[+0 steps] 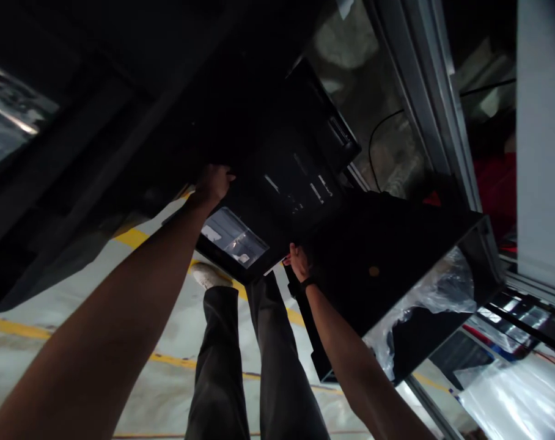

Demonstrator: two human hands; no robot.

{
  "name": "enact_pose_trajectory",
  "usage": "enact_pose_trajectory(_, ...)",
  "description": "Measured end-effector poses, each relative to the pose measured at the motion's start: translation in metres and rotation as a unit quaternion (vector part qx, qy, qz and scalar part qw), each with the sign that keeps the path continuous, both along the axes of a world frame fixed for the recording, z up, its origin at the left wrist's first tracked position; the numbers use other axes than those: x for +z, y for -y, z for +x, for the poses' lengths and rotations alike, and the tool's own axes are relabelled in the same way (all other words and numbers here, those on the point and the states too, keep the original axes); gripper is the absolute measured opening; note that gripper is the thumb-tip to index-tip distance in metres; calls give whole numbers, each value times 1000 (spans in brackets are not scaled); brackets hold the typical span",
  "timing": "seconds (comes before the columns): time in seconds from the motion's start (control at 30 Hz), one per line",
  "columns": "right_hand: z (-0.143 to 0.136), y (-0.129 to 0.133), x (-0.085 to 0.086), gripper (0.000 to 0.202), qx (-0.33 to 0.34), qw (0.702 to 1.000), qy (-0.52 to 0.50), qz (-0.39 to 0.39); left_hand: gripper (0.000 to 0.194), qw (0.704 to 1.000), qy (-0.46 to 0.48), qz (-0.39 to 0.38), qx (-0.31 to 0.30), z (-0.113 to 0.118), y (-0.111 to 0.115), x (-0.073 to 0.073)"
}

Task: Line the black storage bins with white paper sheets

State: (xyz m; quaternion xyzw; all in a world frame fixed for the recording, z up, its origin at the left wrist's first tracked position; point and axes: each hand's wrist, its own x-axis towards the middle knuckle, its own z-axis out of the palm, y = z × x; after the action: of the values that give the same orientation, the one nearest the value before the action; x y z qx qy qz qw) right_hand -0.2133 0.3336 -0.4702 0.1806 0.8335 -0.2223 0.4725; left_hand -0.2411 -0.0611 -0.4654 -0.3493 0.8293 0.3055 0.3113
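Note:
A dark panel [282, 189] with small slots and a rectangular opening or glossy patch [235, 237] lies low between my arms. My left hand [214, 183] is at its left edge, fingers bent in deep shadow; what they hold is hard to make out. At the panel's lower right edge is my right hand [298, 261], with a dark band on the wrist. Its fingers are curled together close to the edge, and their hold is too small and dim to tell.
A large black structure [76, 153] fills the upper left. To the right stands a black box-like frame [481, 244] with clear plastic wrap [442, 284]. Grey metal rails [424, 79] run behind. My legs and a white shoe [208, 276] are below, on a floor with yellow lines.

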Motion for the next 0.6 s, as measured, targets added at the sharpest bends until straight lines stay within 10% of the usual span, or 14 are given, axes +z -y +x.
enact_pose_trajectory(0.4,2,1,56,39,56,997,-29,43,45,999,21,-43,-25,17,-12,38)
enact_pose_trajectory(0.6,-4,8,45,40,64,997,-26,33,46,998,7,-51,-36,19,-18,32)
